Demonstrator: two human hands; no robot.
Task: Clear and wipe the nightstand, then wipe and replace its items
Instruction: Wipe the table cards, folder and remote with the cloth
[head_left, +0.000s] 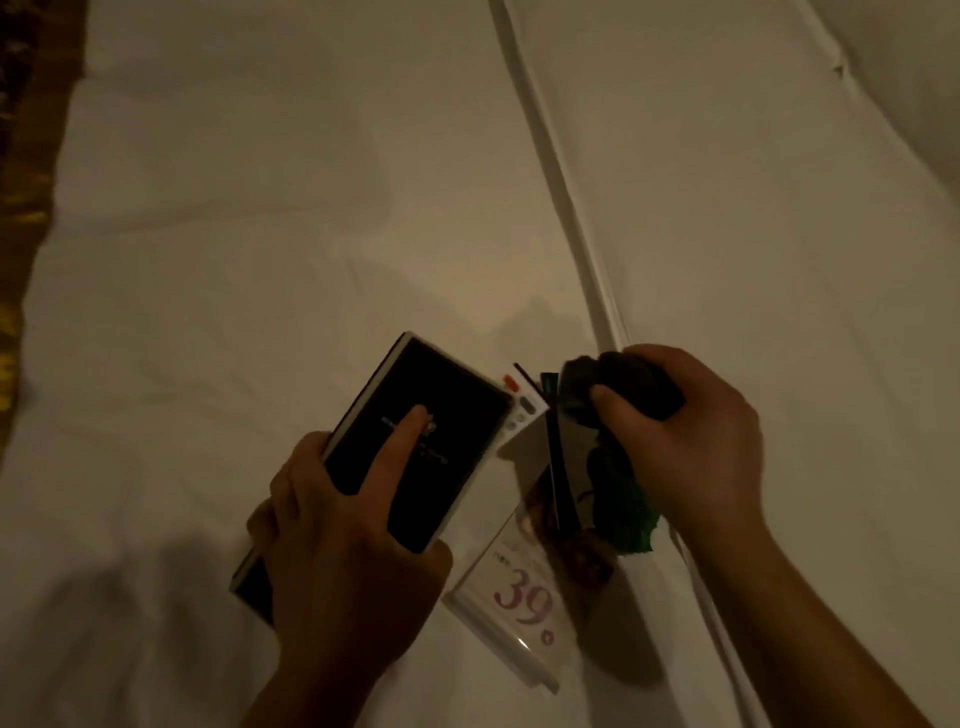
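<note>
low on the white bed sheet, nearest the camera, the left hand grasps a black book with pale page edges, its forefinger laid straight along the cover and the other fingers wrapped round the book's near end. just to the right of that hand a clear acrylic sign stand lies on the sheet, with a pink "39" printed on its card. whether the book rests on the bed or is lifted off it cannot be told. past the stand, a white remote control with an orange button shows at the book's right edge, partly covered by it. beside the remote the right hand is clenched round a bunched dark cloth, whose greenish end hangs below the palm, over the stand's upper part. farther off, a raised fold in the bedding runs up and away from the right hand, and a dark patterned fabric lines the bed's far left edge.
</note>
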